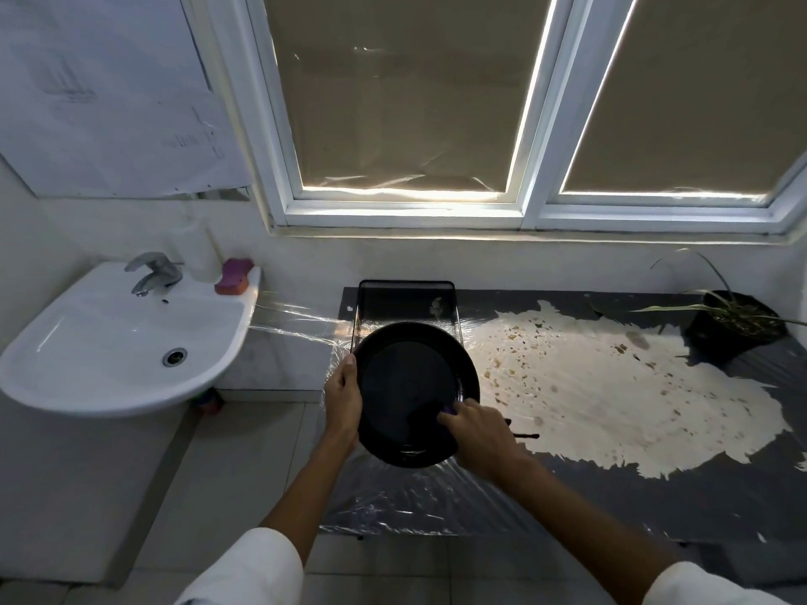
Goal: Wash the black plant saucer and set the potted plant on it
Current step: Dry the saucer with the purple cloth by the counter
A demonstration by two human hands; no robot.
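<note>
The round black plant saucer (406,377) is held tilted up above the left end of the table. My left hand (343,397) grips its left rim. My right hand (478,432) presses a purple sponge (449,409) against the saucer's lower right inside; only a small corner of the sponge shows. The potted plant (733,329), a black pot with long thin leaves, stands at the far right of the table, well away from both hands.
A white sink (109,342) with a chrome tap (153,270) is on the left; another purple sponge (236,277) lies on its rim. A black rectangular tray (406,303) sits behind the saucer. The table (611,495) is covered in plastic film.
</note>
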